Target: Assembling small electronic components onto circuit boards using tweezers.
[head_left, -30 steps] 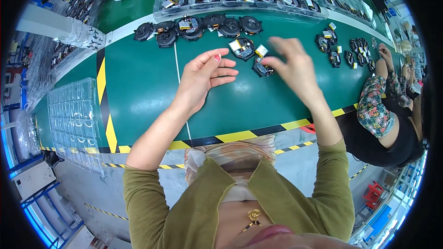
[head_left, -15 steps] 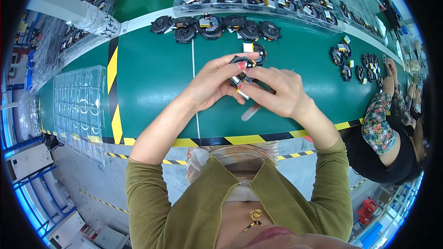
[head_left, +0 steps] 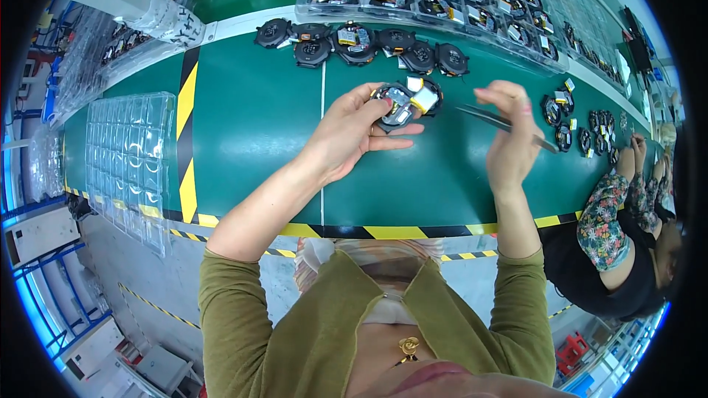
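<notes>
My left hand (head_left: 343, 133) grips a round black smartwatch case (head_left: 394, 112) by its edge, thumb on top, with the open inner side and its electronics facing up. A silver-white battery (head_left: 423, 99) with yellow tape sticks out at the case's right. Just behind lies another black watch case (head_left: 436, 90) on the table, partly covered by the held one. To the right, apart from the case, my right hand (head_left: 514, 140) is raised and closed around metal tweezers (head_left: 487, 116), whose tips point left. Nothing shows between the tips.
Several black watch cases (head_left: 354, 43) lie in a row at the far edge of the green table (head_left: 243, 133). Beyond them is a filled clear tray (head_left: 435, 11). An empty clear tray (head_left: 131, 155) is at the left. A co-worker's arm (head_left: 606, 210) and more cases (head_left: 564, 136) are at the right.
My right hand has moved away from the watch case to the right with the tweezers. The case in my left hand now shows its open side, and its battery is in plain sight.
</notes>
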{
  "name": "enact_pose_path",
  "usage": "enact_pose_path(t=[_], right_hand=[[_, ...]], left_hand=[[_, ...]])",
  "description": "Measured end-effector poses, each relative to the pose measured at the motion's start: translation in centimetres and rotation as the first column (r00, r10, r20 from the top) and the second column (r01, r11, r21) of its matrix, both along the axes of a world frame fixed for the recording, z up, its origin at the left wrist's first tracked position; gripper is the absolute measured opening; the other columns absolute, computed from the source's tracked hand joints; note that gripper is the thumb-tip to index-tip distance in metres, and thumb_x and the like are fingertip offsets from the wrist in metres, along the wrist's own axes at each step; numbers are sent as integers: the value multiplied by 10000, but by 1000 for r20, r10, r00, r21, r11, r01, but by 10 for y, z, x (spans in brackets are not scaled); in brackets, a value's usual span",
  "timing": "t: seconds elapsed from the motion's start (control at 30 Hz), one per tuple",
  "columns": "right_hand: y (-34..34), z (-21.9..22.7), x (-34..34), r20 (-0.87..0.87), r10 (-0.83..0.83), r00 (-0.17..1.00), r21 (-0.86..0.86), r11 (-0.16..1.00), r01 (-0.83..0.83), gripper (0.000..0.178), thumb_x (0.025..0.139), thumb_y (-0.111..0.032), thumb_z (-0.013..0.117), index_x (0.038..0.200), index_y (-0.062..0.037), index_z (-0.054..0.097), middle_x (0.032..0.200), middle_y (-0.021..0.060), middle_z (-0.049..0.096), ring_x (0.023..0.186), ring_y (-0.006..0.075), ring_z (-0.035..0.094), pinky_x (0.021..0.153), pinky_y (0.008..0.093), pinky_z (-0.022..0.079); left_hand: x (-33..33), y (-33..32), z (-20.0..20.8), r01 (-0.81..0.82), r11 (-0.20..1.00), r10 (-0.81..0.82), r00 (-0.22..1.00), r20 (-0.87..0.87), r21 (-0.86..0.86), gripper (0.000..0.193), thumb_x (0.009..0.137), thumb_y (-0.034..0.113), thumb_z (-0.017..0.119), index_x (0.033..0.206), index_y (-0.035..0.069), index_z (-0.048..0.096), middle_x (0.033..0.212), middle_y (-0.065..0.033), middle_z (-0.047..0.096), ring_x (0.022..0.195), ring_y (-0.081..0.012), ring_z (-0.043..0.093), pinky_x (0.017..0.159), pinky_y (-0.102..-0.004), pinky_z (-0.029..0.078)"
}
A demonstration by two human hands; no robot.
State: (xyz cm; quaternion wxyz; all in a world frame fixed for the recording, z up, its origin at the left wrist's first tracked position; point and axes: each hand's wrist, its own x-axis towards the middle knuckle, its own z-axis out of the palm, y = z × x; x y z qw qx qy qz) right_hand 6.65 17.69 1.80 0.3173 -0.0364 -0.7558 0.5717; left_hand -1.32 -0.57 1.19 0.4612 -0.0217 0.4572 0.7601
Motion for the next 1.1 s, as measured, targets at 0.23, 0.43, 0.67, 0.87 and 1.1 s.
enact_pose_path(t=[0.23, 0.43, 0.67, 0.87, 1.1], right_hand=[[-9, -14, 7, -17, 387, 922, -600, 734, -319, 329, 890, -211, 424, 933, 79, 573, 952, 175, 545, 802, 250, 585, 651, 313, 510], [-18, -13, 4, 66, 403, 913, -557, 774, -301, 170, 820, 28, 499, 967, 85, 561, 1013, 193, 516, 852, 280, 592, 742, 332, 516], [-15, -14, 6, 79, 414, 907, -410, 843, -349, 174, 820, 51, 478, 967, 74, 567, 1001, 184, 523, 855, 271, 593, 744, 324, 516], [-15, -15, 7, 64, 364, 929, -274, 902, -335, 173, 815, 63, 474, 958, 72, 571, 1000, 182, 527, 843, 259, 594, 726, 316, 517], [-11, -16, 7, 78, 402, 912, -406, 849, -339, 159, 820, 50, 480, 940, 78, 579, 956, 185, 546, 799, 246, 601, 688, 299, 521]], left_hand=[[-1, -4, -1, -14, 992, 15, 1000, 0, 122, 297, 890, 126, 346, 1122, -51, 399, 1065, -174, 520, 912, -263, 581, 801, -341, 500], [1, -4, -4, -79, 944, 34, 989, 145, 319, 301, 873, 113, 369, 1118, -57, 411, 1081, -171, 513, 938, -250, 564, 837, -352, 476], [-2, -5, -4, -29, 985, 29, 1000, 1, 168, 368, 856, 89, 401, 1210, -11, 375, 1067, -122, 514, 919, -193, 560, 795, -352, 503], [3, -2, -1, -44, 992, 47, 999, -19, 122, 340, 861, 31, 413, 1198, -1, 394, 1023, -94, 519, 874, -153, 570, 746, -338, 538], [1, -1, -2, -21, 994, 24, 999, -26, 104, 354, 867, 20, 386, 1217, -28, 372, 979, -108, 537, 867, -189, 581, 742, -362, 540]])
